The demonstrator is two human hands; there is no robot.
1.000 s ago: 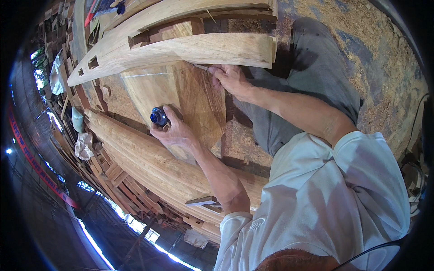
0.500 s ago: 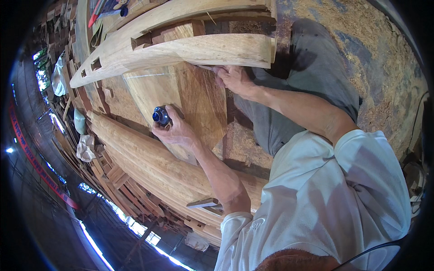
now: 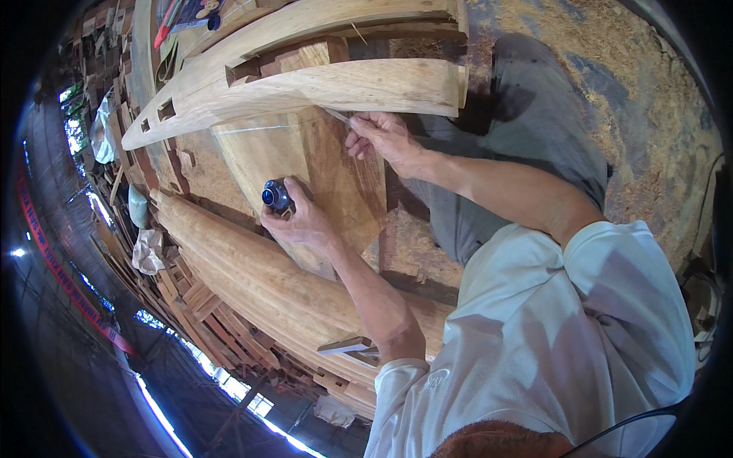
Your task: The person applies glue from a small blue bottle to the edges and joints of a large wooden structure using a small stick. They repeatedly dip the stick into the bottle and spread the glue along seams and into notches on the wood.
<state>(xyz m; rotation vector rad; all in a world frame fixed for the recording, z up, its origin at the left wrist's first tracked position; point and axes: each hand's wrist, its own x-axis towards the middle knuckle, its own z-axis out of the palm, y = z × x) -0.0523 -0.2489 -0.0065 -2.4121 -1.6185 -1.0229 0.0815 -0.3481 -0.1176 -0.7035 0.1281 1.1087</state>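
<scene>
My left hand [image 3: 304, 223] is closed round a small dark blue bottle [image 3: 276, 195] over a wide wooden block [image 3: 267, 153]. Whether the bottle rests on the wood I cannot tell. A thin blade-like tool [image 3: 336, 115] is pinched in my right hand [image 3: 387, 140], its tip at the lower edge of a long curved timber [image 3: 343, 85]. Square mortises are cut through that timber towards its left end. A pale line runs across the block's far part.
Long curved timbers [image 3: 252, 252] lie on the left, with a metal-edged tool [image 3: 345, 346] on them. Stacked wood offcuts [image 3: 202, 294] stand beyond. Sawdust [image 3: 649, 153] covers the ground at right. A red-handled tool [image 3: 166, 24] lies at the top left.
My right hand has shifted slightly left, and more of the thin tool shows. My left hand with the bottle has hardly moved.
</scene>
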